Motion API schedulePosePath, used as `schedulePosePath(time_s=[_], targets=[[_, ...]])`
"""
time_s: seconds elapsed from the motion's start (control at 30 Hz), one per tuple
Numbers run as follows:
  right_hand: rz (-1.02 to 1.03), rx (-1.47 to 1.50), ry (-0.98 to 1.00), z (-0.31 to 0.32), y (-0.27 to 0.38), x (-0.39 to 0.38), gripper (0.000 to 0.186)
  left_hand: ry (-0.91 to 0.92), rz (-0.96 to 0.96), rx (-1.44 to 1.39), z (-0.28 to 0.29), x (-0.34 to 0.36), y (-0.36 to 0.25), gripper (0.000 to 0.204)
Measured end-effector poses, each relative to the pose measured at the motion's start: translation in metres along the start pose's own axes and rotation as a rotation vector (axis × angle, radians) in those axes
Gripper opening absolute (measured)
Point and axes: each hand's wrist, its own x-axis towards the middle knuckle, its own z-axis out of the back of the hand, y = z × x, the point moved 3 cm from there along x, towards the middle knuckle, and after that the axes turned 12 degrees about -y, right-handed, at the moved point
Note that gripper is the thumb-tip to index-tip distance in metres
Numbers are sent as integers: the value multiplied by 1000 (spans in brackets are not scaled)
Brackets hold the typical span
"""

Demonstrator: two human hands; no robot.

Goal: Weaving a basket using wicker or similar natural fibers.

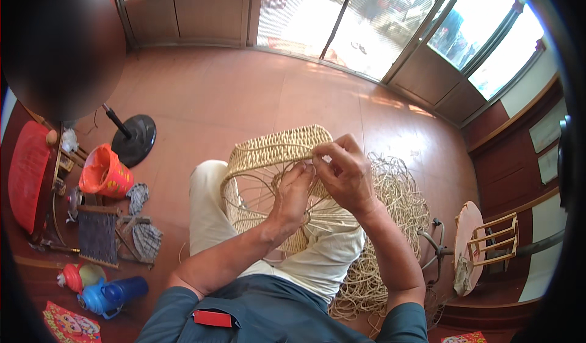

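Two hands are working in the head view: a bare left hand (292, 198) and a bare right hand (347, 177) are meeting at the far right corner of a straw-coloured woven basket (265, 154). That basket is resting across a lap in cream cloth trousers (209, 199), its open side facing the wearer. The right thumb and forefinger are pinching narrowly at the rim's corner; any strand between them is too small to make out. The left fingers are lying close together at the opening, pointing toward that corner; I cannot tell whether they are gripping.

A tangled heap of pale straw-coloured cord (397, 205) is spreading over the reddish-brown floor (207, 93), beside the right leg. Toward the floor's left edge, an orange-red plastic bucket (105, 175) is standing near a round black stand base (137, 141). Glass doors (299, 13) are lining the far edge.
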Motion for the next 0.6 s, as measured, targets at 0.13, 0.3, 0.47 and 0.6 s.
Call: schedulePosePath(time_s=[0.13,0.3,0.47,0.6], targets=[[-14,38,-33,4,1,-1,11,-105,133,-208,-5,7,2,26],[10,27,-33,4,5,-2,11,-179,142,-310,-7,11,10,24],[25,45,-40,4,5,0,12,-107,170,-388,-4,13,10,14],[-3,68,-58,2,4,0,11,-91,160,-425,-3,14,12,10]])
